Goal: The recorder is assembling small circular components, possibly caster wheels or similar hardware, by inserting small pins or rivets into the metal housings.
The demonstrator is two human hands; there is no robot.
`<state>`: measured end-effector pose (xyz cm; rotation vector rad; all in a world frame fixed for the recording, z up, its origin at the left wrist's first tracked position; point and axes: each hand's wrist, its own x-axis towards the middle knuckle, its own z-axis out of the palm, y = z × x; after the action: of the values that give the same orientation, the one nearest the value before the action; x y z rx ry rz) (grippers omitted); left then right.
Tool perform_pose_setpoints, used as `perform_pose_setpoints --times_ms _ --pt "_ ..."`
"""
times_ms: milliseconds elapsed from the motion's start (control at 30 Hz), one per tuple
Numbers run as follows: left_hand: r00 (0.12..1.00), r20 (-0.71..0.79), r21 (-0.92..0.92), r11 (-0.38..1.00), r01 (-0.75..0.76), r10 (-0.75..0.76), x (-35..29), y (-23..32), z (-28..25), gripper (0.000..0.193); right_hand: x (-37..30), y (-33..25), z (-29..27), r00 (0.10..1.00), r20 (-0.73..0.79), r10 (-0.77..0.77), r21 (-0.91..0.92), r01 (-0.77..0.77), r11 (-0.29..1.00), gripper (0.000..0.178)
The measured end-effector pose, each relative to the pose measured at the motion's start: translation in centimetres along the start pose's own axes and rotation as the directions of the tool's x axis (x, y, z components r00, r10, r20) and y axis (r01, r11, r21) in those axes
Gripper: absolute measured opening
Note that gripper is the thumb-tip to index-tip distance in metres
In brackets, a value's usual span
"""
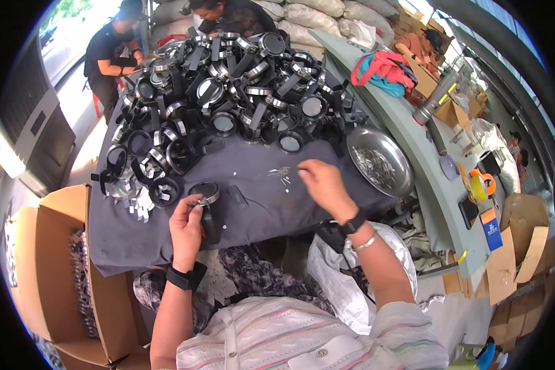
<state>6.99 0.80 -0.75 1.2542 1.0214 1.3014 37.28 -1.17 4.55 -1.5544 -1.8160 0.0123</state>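
My left hand (pixel 186 223) grips a watch (pixel 208 192) with a round case and a black strap, near the front left of the dark cloth-covered table (pixel 259 213). A loose black strap piece (pixel 237 196) lies just right of it. My right hand (pixel 324 187) hovers over the cloth with fingertips pinched together; what they hold, if anything, is too small to make out. Beside those fingertips lies a little scatter of thin metal pins (pixel 280 172). A steel bowl (pixel 403 161) to the right holds many more metal pins (pixel 376 166).
A large heap of black-strapped watches (pixel 225 92) covers the far part of the table. Small white pieces (pixel 143 203) lie at its left edge. An open cardboard box (pixel 61 271) stands at left, a white sack (pixel 327 265) by my lap. Other people work beyond the heap.
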Motion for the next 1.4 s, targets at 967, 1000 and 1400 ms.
perform_pose_setpoints --times_ms 967,1000,1400 --pt "1.0 -0.005 0.051 0.999 0.013 -0.013 0.6 -0.9 -1.6 0.022 -31.7 8.9 3.3 0.269 0.771 0.577 -0.291 -0.657 0.695 0.103" --pt "0.999 -0.025 0.044 0.999 -0.019 0.02 0.8 -1.3 -1.6 0.022 -32.6 9.7 3.6 0.459 0.701 0.546 -0.161 -0.644 0.748 0.092" --pt "0.997 -0.058 0.081 0.996 -0.038 0.043 0.7 -0.8 -0.7 0.026 -22.8 27.2 14.7 0.646 0.235 0.726 -0.248 -0.683 0.687 0.039"
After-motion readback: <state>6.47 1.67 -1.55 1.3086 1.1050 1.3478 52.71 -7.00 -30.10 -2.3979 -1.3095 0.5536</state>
